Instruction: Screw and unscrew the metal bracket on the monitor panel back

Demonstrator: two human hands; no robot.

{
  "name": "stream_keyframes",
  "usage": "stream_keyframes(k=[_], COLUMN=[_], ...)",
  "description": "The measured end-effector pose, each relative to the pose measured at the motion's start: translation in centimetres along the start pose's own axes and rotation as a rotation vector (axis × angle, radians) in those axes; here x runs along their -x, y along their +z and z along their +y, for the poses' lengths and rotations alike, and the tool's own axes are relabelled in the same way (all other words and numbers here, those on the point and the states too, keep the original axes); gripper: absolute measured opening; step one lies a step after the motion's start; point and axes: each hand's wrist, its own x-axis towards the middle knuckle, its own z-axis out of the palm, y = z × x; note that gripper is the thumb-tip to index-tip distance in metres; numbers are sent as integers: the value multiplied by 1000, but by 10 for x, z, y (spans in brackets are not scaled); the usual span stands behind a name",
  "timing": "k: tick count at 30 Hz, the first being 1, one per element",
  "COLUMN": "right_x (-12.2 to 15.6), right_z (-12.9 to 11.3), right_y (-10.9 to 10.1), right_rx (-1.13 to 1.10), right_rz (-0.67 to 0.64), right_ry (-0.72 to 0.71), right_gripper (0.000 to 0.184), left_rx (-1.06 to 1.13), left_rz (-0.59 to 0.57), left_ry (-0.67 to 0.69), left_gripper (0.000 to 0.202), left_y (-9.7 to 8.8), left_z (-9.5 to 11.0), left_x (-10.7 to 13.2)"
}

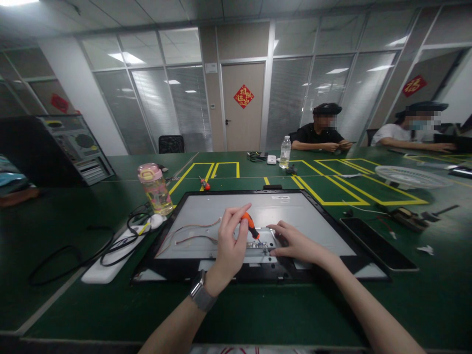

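Note:
A flat display panel (199, 206) lies back side up before me, grey metal with a black frame. My left hand (233, 238), with a watch on its wrist, grips an orange and black screwdriver (250, 225). The screwdriver is tilted, its tip down at a small metal bracket (254, 245) near the panel's lower middle. My right hand (289, 242) rests at the bracket's right side, thumb and fingers apart around its edge. Thin wires (193, 238) run left from the bracket area across the panel.
Left of the panel are a white power strip (110, 260) with black cables and a pink-lidded bottle (157, 189). A second screwdriver (205, 184) lies behind. At right sits a black phone-like slab (376, 243). A computer case (66, 147) stands far left; two people sit across the table.

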Motion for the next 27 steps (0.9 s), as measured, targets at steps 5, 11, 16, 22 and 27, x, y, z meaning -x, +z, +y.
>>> stream_keyframes(k=[5, 11, 16, 22, 27], right_x=[0, 0, 1, 1, 1], right_z=[0, 1, 0, -3, -1], right_y=[0, 0, 0, -2, -1], right_rx=[1, -4, 0, 3, -1], right_rz=[7, 7, 5, -6, 1], right_ry=[0, -2, 3, 10, -3], right_gripper=[66, 66, 66, 64, 65], left_rx=[-33, -41, -27, -7, 22], left_rz=[51, 49, 26, 66, 120], left_ry=[-8, -8, 18, 11, 6], left_gripper=[18, 21, 25, 11, 14], left_y=[1, 2, 1, 2, 6], left_z=[-1, -1, 2, 1, -3], left_x=[-1, -1, -1, 1, 4])
